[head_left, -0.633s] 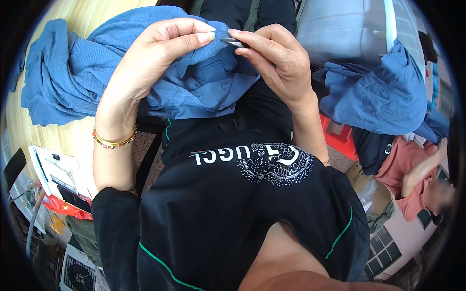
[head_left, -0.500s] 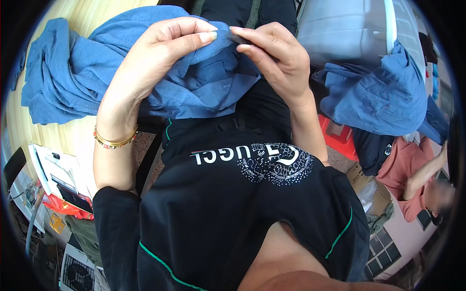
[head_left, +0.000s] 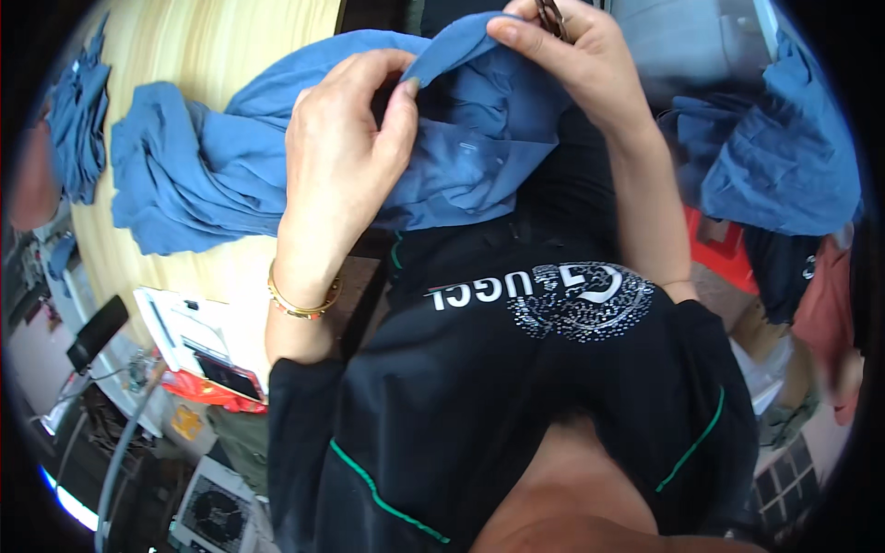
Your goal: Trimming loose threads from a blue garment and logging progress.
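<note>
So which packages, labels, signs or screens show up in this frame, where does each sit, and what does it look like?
Dark-screened phone: lower left, flat on white papers, black rectangle.
White sheets or booklet: lower left at the wooden table's edge, rectangular.
Red-orange flat packet: under the phone, only partly seen.
White and silver print: chest of the person's black shirt, lettering beside a studded round emblem.

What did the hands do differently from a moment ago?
The right hand has moved up toward the top edge, lifting an edge of the blue shirt; a small dark tool shows in its fingers. The left hand now pinches that edge alone, fingertips no longer touching the right's. The shirt stays draped on the wooden table.
</note>
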The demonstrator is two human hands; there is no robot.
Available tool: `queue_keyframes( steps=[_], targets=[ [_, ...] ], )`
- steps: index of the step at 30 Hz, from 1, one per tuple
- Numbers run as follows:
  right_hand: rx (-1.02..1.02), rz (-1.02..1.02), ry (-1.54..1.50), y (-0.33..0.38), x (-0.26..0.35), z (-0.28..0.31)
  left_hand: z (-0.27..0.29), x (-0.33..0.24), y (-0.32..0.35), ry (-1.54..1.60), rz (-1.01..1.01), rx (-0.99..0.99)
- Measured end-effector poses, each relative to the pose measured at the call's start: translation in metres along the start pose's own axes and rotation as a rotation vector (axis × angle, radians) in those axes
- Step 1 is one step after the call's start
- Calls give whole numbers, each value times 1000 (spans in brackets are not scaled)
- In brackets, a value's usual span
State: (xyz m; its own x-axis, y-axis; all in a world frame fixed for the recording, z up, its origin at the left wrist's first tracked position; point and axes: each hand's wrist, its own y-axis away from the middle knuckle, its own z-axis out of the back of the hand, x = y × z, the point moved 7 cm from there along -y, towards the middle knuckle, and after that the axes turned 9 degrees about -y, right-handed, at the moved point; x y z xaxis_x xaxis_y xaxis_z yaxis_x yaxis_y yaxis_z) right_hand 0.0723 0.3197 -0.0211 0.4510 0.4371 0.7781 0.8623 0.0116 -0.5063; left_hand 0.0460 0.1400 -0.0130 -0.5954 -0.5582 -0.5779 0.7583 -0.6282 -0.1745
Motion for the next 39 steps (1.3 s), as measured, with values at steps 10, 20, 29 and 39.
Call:
queue_keyframes(
  steps=[10, 20, 29, 39],
  targets=[
    [-66, -138, 684, 17, 9, -12, 3, 41, 4, 764, 282, 168],
    [200, 399, 1090, 42, -5, -34, 1, 34, 5, 732, 253, 134],
    [184, 323, 1023, 41, -3, -34, 0, 33, 6, 724, 262, 138],
    [118, 374, 824, 40, 6, -15, 2, 24, -3, 660, 229, 191]
  ],
)
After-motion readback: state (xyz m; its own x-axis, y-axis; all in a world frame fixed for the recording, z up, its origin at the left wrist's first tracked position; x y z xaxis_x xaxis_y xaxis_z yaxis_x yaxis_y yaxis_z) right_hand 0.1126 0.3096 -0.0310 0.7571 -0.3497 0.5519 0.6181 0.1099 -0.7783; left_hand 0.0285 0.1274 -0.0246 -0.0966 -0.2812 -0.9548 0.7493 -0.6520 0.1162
